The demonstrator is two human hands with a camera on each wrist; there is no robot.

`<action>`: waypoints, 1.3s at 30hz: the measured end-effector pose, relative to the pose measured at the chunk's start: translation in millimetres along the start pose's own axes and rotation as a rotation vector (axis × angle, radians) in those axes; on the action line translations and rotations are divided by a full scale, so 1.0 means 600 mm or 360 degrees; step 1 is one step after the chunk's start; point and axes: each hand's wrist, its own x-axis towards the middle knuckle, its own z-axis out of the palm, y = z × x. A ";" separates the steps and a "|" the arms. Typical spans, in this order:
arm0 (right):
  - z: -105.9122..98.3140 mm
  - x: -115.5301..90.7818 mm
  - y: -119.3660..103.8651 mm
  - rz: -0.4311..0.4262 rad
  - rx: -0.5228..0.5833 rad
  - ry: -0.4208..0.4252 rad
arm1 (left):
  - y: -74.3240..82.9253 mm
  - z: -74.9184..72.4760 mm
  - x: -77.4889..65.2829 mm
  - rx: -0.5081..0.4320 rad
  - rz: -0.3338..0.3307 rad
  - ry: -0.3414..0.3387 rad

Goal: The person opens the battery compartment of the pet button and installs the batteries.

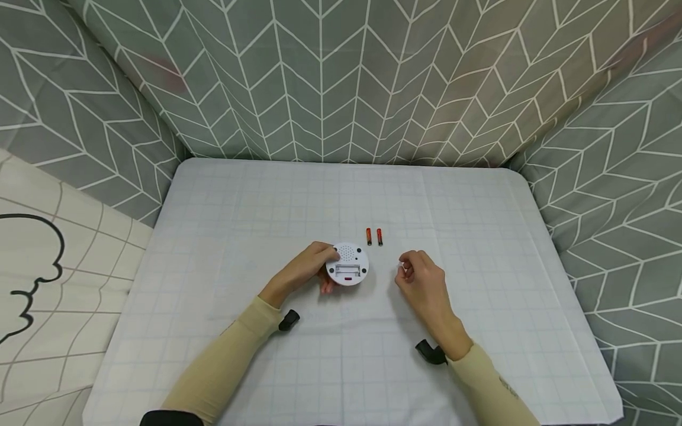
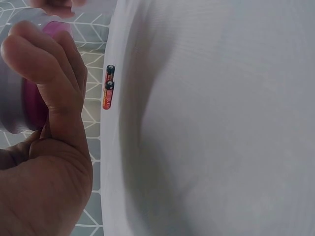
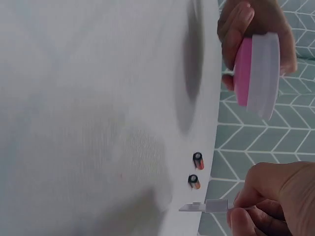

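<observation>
My left hand [image 1: 311,263] grips a round white device [image 1: 360,255] by its left side, above the table. Its back faces up, showing a speaker grille [image 1: 347,253] and an uncovered battery compartment [image 1: 348,271]. From the side, in the right wrist view, a pink half [image 3: 242,73] shows against the white one. Off to the right, my right hand [image 1: 426,287] pinches a small, flat white plastic cover [image 3: 216,205] between thumb and fingers. Two red-and-black batteries [image 1: 369,236] lie side by side on the table, beyond the device.
A white gridded cloth covers the table [image 1: 256,207]. Grey patterned curtains [image 1: 319,89] hang along its back and right sides. At the left stands a pale sheet with black line drawing [image 1: 80,284]. Black straps or mounts [image 1: 430,353] show near both wrists.
</observation>
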 end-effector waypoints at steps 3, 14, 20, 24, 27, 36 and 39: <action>0.005 0.009 0.007 0.0000 -0.0061 -0.0005 | -0.002 0.000 -0.001 -0.0004 0.0000 -0.0002; 0.025 0.032 0.012 0.0009 -0.0164 -0.0151 | -0.003 0.000 -0.002 -0.0003 0.0010 -0.0008; 0.032 0.032 0.003 0.0108 -0.0092 -0.0287 | -0.003 0.000 -0.002 0.0010 0.0011 0.0006; 0.038 0.032 0.003 0.0176 -0.0025 -0.0384 | -0.002 -0.001 -0.002 0.0016 0.0022 0.0003; 0.043 0.035 0.002 0.0207 0.0008 -0.0440 | -0.002 -0.001 -0.003 0.0016 0.0019 0.0008; 0.053 0.038 0.007 0.0277 0.0080 -0.0496 | -0.005 0.001 -0.003 0.0010 0.0011 -0.0002; 0.054 0.037 0.009 0.0283 0.0106 -0.0490 | -0.006 0.001 -0.003 0.0010 0.0007 -0.0002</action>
